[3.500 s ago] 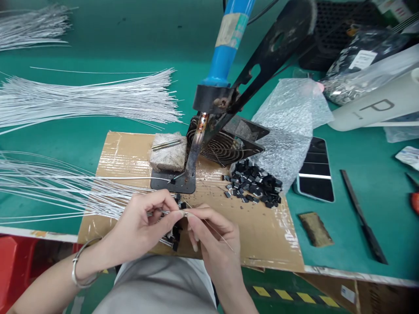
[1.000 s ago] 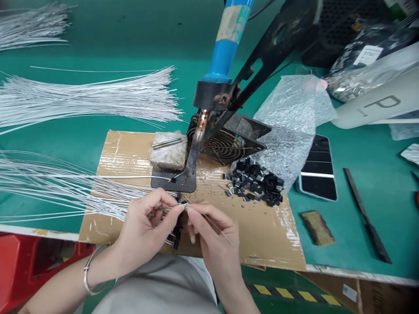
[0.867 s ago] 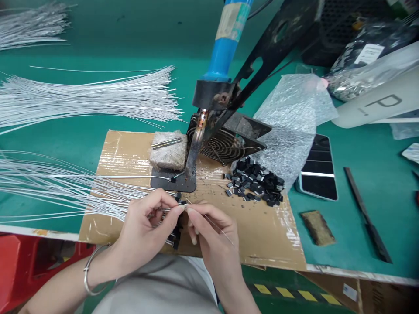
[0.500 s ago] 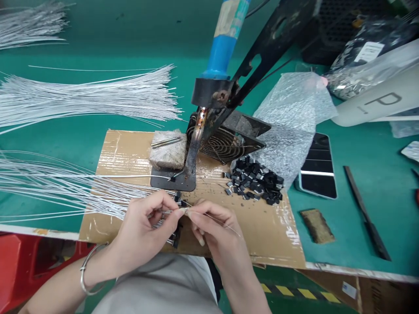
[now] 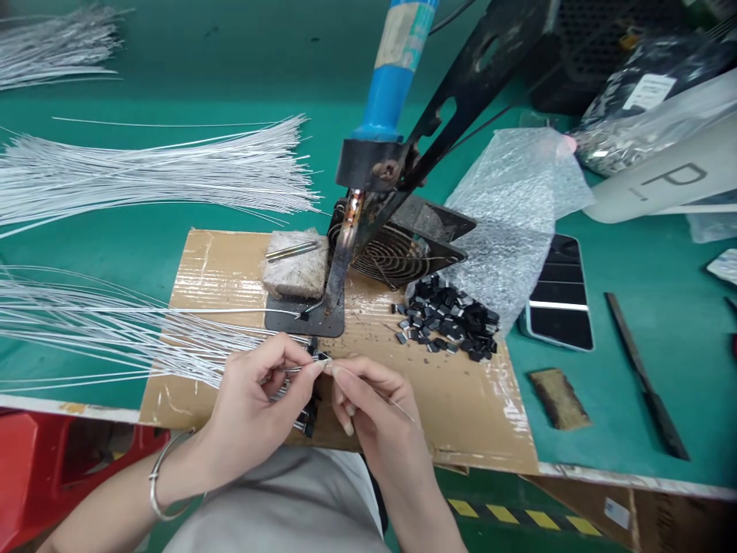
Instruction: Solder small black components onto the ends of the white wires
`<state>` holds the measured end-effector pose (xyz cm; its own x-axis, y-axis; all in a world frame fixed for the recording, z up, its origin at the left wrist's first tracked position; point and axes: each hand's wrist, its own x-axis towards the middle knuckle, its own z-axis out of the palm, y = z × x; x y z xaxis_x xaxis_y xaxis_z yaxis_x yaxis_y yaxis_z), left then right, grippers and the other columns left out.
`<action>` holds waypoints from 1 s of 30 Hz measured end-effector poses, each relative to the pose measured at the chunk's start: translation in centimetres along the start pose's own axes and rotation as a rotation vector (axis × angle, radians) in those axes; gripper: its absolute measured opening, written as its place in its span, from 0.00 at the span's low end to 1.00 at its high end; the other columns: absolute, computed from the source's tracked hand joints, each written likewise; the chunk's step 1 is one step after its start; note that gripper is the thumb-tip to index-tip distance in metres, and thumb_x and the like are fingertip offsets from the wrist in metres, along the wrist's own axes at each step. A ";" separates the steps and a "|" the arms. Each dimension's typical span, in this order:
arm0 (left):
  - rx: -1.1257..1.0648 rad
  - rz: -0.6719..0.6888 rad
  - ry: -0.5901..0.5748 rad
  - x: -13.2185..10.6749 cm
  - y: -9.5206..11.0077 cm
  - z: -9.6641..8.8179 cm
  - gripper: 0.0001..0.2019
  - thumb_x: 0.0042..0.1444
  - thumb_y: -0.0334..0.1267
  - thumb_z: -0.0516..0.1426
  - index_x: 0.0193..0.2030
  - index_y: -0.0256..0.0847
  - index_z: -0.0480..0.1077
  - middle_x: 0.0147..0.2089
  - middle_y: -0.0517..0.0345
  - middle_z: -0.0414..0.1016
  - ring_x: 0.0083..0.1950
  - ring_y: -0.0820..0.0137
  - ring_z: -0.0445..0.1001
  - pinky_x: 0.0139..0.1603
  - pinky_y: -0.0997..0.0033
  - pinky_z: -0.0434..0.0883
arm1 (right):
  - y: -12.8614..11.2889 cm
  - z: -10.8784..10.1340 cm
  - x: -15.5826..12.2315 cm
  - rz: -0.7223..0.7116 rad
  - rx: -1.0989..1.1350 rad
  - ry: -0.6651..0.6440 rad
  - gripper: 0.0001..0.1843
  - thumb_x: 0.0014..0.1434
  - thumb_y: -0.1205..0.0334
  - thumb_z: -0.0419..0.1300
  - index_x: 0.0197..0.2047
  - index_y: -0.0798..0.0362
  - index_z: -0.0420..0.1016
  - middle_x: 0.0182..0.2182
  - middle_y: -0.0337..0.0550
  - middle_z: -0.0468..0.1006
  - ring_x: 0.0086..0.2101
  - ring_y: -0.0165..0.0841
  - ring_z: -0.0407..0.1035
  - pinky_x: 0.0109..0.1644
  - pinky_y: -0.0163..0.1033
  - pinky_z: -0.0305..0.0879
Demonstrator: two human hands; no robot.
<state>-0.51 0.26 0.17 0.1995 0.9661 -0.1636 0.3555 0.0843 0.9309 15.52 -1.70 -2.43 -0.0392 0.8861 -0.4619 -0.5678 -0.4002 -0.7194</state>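
Note:
My left hand (image 5: 259, 399) is closed in a pinch on a bunch of thin silver wires (image 5: 104, 330) that fan out to the left, with small black parts at their ends under my palm. My right hand (image 5: 374, 407) pinches a single thin wire (image 5: 403, 408), its tip meeting my left thumb and finger over the cardboard sheet (image 5: 461, 399). A heap of small black components (image 5: 446, 322) lies to the right of my hands. The blue-handled soldering iron (image 5: 391, 92) stands clamped, its tip on a dark metal plate (image 5: 305, 322) just beyond my fingers.
More silver wire bundles (image 5: 161, 173) lie across the green bench at left. A grey block (image 5: 296, 269), a fan grille (image 5: 391, 257), bubble wrap (image 5: 512, 207), a phone (image 5: 558, 296), a black strip (image 5: 645, 376), a brown piece (image 5: 558, 399) and bags sit around. A red bin (image 5: 34, 476) is below left.
My right hand shifted slightly, its fingers drawing back toward my left fingertips along the single wire. My left hand keeps its pinch in place. Nothing else moved.

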 end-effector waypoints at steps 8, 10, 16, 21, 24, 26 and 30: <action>-0.008 0.031 0.055 -0.1 -0.3 0.5 0.10 0.68 0.37 0.58 0.33 0.41 0.71 0.24 0.65 0.65 0.23 0.75 0.58 0.22 0.73 0.56 | 0.8 0.8 -0.1 -0.038 0.078 0.047 0.08 0.52 0.54 0.77 0.30 0.49 0.90 0.16 0.35 0.70 0.17 0.22 0.58 0.18 0.27 0.55; -0.033 0.012 0.061 -0.1 -0.4 0.6 0.10 0.68 0.38 0.58 0.34 0.41 0.71 0.25 0.62 0.68 0.24 0.74 0.63 0.23 0.73 0.59 | 1.1 1.1 -0.2 -0.040 0.098 0.068 0.08 0.52 0.53 0.77 0.30 0.49 0.90 0.17 0.35 0.71 0.17 0.22 0.59 0.18 0.27 0.55; -0.066 -0.003 0.052 0.2 -0.2 0.5 0.11 0.68 0.39 0.59 0.33 0.41 0.72 0.25 0.60 0.72 0.23 0.74 0.64 0.23 0.73 0.59 | 1.2 0.4 -0.6 -0.114 -0.030 0.050 0.10 0.59 0.50 0.73 0.36 0.47 0.91 0.23 0.39 0.78 0.20 0.26 0.66 0.21 0.32 0.63; -0.029 -0.013 0.055 0.3 0.1 0.0 0.06 0.66 0.37 0.60 0.38 0.41 0.76 0.26 0.62 0.74 0.23 0.76 0.61 0.22 0.74 0.56 | -0.7 -3.6 0.3 -0.611 -0.744 0.393 0.09 0.64 0.56 0.70 0.45 0.49 0.88 0.33 0.43 0.82 0.27 0.30 0.72 0.30 0.37 0.71; -0.041 0.003 0.063 0.3 0.3 -0.2 0.05 0.65 0.36 0.60 0.38 0.41 0.77 0.29 0.59 0.77 0.25 0.75 0.66 0.23 0.75 0.59 | -1.7 -5.9 1.6 -0.804 -1.238 0.607 0.11 0.62 0.57 0.71 0.43 0.55 0.86 0.30 0.42 0.79 0.26 0.31 0.71 0.31 0.38 0.72; -0.048 0.015 0.063 0.4 0.4 -0.3 0.05 0.64 0.35 0.61 0.37 0.42 0.78 0.31 0.58 0.78 0.27 0.74 0.69 0.24 0.75 0.61 | -2.1 -6.7 2.4 -0.900 -1.427 0.565 0.09 0.64 0.58 0.69 0.40 0.56 0.84 0.28 0.41 0.78 0.26 0.32 0.71 0.32 0.38 0.72; -0.057 0.019 0.063 0.7 0.8 -0.4 0.06 0.63 0.34 0.61 0.35 0.42 0.79 0.30 0.58 0.79 0.28 0.73 0.71 0.25 0.76 0.64 | -2.4 -7.0 2.9 -0.995 -1.542 0.476 0.09 0.70 0.64 0.62 0.39 0.57 0.83 0.29 0.43 0.81 0.26 0.31 0.73 0.34 0.36 0.72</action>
<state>-0.42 1.06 0.90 0.1477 0.9809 -0.1266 0.2989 0.0777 0.9511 22.51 0.13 -5.68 0.1461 0.8732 0.4649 0.9017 0.0758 -0.4257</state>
